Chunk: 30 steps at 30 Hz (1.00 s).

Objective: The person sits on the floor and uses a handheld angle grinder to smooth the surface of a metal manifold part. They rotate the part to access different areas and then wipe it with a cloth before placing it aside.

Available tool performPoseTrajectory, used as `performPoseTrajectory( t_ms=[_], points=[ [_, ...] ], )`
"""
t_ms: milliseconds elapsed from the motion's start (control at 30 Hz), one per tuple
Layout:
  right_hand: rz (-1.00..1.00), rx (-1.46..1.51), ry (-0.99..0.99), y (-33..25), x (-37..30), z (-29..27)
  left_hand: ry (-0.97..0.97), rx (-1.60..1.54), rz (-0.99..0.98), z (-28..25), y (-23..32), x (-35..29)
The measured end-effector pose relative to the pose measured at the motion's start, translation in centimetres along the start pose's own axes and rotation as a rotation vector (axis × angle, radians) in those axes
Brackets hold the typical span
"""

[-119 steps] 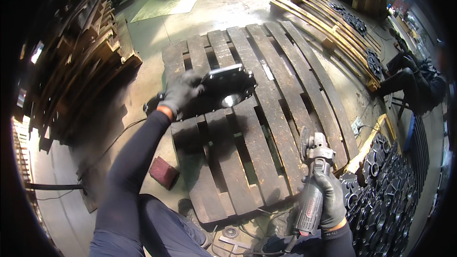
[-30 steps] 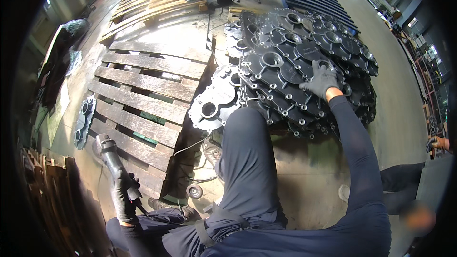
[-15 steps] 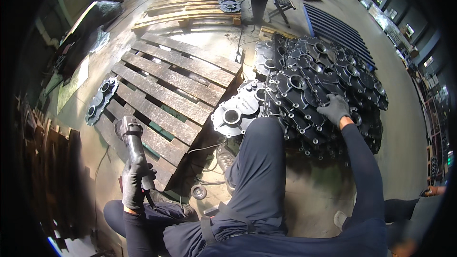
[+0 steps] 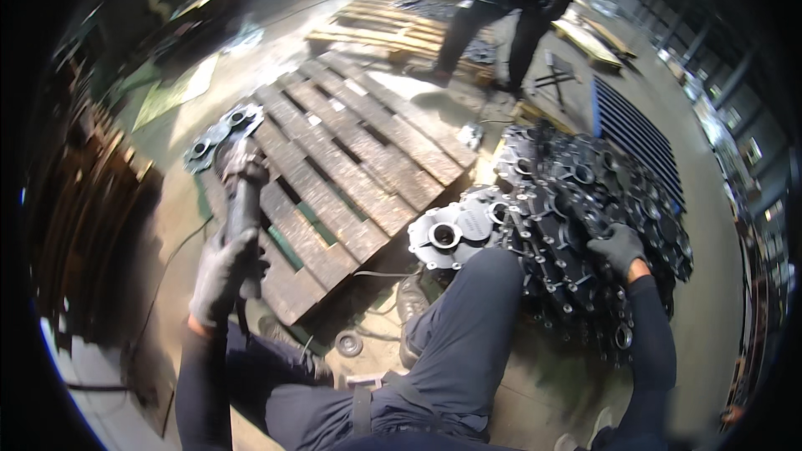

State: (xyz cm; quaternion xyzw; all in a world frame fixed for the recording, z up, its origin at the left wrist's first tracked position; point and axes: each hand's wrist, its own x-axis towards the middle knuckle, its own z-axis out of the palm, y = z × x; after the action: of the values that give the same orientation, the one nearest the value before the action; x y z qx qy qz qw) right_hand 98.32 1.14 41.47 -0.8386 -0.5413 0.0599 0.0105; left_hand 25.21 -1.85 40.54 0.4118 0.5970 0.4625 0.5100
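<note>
My left hand (image 4: 222, 274), in a grey glove, is wrapped round the body of an angle grinder (image 4: 243, 200). The grinder's blurred head points away from me, close to a silvery cast-metal cover (image 4: 236, 119) at the left corner of the dark wooden pallet (image 4: 368, 159). My gloved right hand (image 4: 620, 248) has its fingers curled on a black cast-metal cover at the near right of a big pile of such covers (image 4: 576, 171). Its fingertips are partly hidden. Beside my knee, a lighter grey cover (image 4: 472, 230) juts out from the pile's left side.
Another person (image 4: 510, 17) stands beyond the pallet, near a paler pallet (image 4: 376, 29) and a small stool (image 4: 555, 75). A round disc (image 4: 348, 343) and cables lie on the floor by my feet. Stacked wood (image 4: 92, 175) stands at the left; a blue slatted rack (image 4: 635, 138) is behind the pile.
The view has swung left and the scene has shifted right. My left hand has moved the grinder forward, nearer the cover on the pallet. My right hand stays at the pile; the other person shows more.
</note>
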Motion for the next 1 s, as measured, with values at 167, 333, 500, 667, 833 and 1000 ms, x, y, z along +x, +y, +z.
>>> performPoseTrajectory(
  t_ms=[167,333,500,667,833,1000],
  points=[
    [-0.132,0.299,-0.042,3.1,4.1,-2.0,-0.057,-0.174,-0.041,-0.2,0.9,2.2],
    [-0.165,0.125,-0.010,-2.7,6.6,-4.1,0.012,-0.543,-0.190,-2.9,-0.9,4.6],
    [-0.236,0.142,0.019,-10.2,8.0,-5.1,0.133,-0.577,-0.253,-5.6,-5.1,6.4],
    [-0.367,0.193,-0.342,-22.3,6.7,-10.1,0.100,-0.712,-0.325,-5.3,-7.3,7.4],
    [-0.876,0.073,-0.533,-32.3,9.6,-3.1,0.191,-0.605,-0.307,-5.9,-4.9,5.4],
    [-0.761,0.115,-0.560,-46.3,5.5,1.8,0.232,-0.622,-0.301,-7.1,-4.5,5.2]
  ],
)
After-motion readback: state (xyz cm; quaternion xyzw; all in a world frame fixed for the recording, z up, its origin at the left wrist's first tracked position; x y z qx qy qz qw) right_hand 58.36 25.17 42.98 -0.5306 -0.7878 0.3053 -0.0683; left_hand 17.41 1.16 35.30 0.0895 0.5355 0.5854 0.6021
